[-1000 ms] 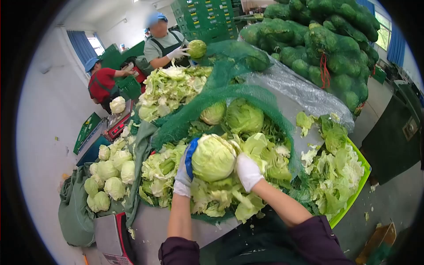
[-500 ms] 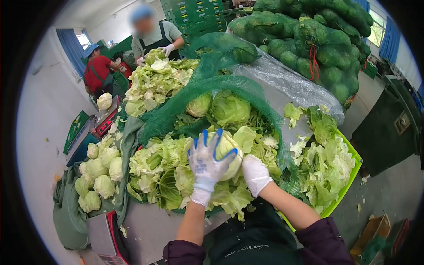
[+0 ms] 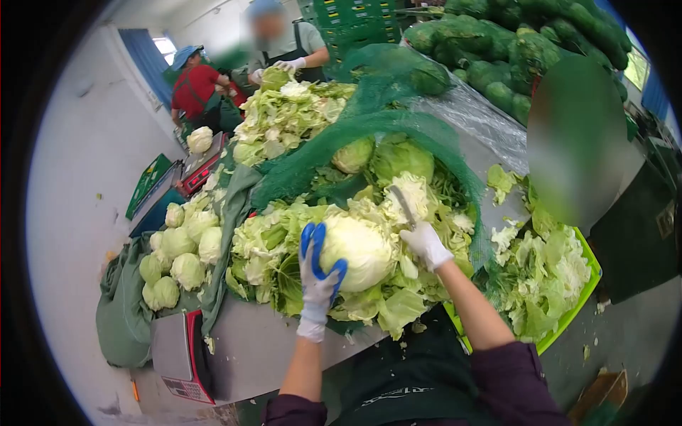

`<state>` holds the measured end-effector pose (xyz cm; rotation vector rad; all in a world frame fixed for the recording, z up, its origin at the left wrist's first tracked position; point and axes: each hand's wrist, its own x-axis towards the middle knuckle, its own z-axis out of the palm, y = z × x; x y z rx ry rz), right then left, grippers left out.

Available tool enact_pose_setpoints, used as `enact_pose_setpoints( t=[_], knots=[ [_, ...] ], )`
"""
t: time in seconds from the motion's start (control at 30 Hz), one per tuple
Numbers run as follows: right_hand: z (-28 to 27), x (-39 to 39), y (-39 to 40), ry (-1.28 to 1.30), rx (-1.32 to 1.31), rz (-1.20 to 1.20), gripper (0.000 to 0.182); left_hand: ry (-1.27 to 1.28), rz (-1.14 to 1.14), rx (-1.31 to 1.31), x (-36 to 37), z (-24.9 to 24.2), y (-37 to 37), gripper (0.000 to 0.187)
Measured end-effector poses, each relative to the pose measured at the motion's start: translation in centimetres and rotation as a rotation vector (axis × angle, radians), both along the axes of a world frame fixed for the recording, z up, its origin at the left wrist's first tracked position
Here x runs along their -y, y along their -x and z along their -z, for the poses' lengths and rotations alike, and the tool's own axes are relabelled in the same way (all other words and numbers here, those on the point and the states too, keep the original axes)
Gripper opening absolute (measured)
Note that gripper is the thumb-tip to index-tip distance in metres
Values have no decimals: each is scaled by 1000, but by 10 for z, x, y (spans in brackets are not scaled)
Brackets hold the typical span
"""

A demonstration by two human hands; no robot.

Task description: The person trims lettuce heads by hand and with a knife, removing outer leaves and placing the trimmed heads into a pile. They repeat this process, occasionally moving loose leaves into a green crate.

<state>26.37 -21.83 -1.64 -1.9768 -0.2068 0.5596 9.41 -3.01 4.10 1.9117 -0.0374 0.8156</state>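
My left hand (image 3: 317, 273), in a white glove with blue fingertips, grips the left side of a pale, trimmed-looking cabbage (image 3: 362, 255). The thumb lies across its lower front. To the right of that cabbage, my right hand (image 3: 428, 246) in a thin white glove is closed round the handle of a knife (image 3: 402, 203); the handle itself is hidden. Its grey blade points up and to the left, in front of loose leaves. Under both hands spreads a heap of cut cabbage leaves (image 3: 284, 238). Two whole cabbages (image 3: 403, 160) sit behind, inside an opened green net bag (image 3: 455, 153).
Trimmed cabbages (image 3: 188, 270) lie on green cloth at left, near a scale (image 3: 177, 355). A lime-green crate (image 3: 586, 277) of leaves stands at right. Across the table, a co-worker's gloved hands (image 3: 290, 64) hold a cabbage. Another person (image 3: 195, 89) stands behind. Net sacks (image 3: 490, 50) are piled at back right.
My right hand has moved up from beside the cabbage, and the knife blade now shows. The left hand has shifted from the cabbage's top to its left side. The whole view has swung slightly.
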Motion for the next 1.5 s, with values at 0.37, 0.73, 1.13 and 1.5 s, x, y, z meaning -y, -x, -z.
enact_pose_setpoints(
  t=[0.37,0.73,1.13,1.5],
  knots=[
    [-57,-20,109,-508,-142,-191,57,699,110,59,-21,-35,29,71],
    [-75,1,101,312,779,-116,58,-245,-41,-44,19,-35,-23,81],
    [-98,-18,12,566,603,-197,48,-429,-217,-150,42,-33,-23,74],
    [-26,-9,-36,525,549,-142,61,-187,-205,-38,9,-8,21,72]
  ],
)
